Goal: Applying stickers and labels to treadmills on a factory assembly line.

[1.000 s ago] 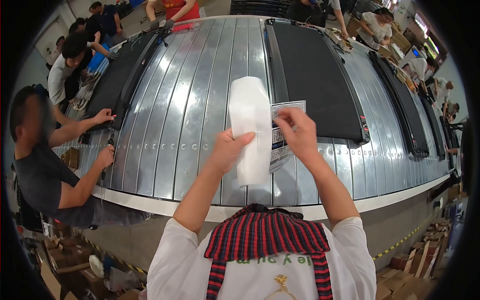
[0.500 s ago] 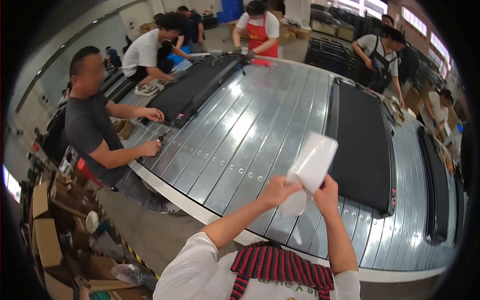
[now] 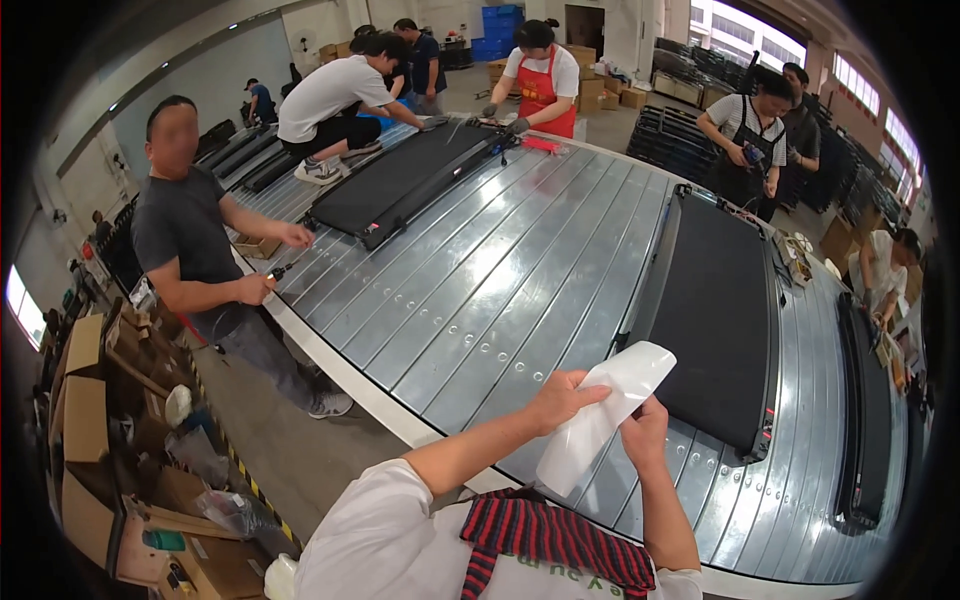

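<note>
Both my hands hold a white glossy sheet [image 3: 636, 374] above the near edge of the metal-topped table [image 3: 430, 325]. The sheet is curled, and its lower part hangs toward me. My left hand [image 3: 562, 402] is closed on its left side, thumb on top. On the other edge my right hand [image 3: 645, 432] pinches it, with the fingertips partly hidden. Just beyond the sheet, a long black panel in a dark frame [image 3: 712, 320] lies on the table to the right.
At the left a co-worker in dark grey [image 3: 180, 225] holds a screwdriver-like tool. Another crouches on the table by a second black panel [image 3: 400, 185]. A person in a red apron [image 3: 537, 95] leans at the far edge. Cardboard boxes [image 3: 85, 420] stand lower left.
The sheet has come lower and nearer to me and tilted more, both hands still on it. The left co-worker's hands have drawn back from the panel. My view has shifted a little.
</note>
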The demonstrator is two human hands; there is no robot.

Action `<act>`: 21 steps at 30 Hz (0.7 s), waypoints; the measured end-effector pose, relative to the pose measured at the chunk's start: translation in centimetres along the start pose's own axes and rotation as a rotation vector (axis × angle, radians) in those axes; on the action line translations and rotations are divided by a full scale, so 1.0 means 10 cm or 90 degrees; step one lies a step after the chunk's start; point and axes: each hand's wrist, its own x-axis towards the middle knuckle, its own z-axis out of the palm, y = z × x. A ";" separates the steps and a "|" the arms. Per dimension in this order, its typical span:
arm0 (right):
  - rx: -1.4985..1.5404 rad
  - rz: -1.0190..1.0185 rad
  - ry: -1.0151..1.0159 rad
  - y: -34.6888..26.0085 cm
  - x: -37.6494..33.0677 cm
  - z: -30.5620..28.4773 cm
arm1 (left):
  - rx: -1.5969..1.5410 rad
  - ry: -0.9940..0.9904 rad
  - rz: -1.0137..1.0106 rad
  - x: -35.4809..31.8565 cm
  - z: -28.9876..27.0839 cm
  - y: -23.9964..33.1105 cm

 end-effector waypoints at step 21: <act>0.136 -0.031 -0.052 0.13 -0.11 0.13 | -0.124 0.022 -0.034 -0.17 -0.08 -0.07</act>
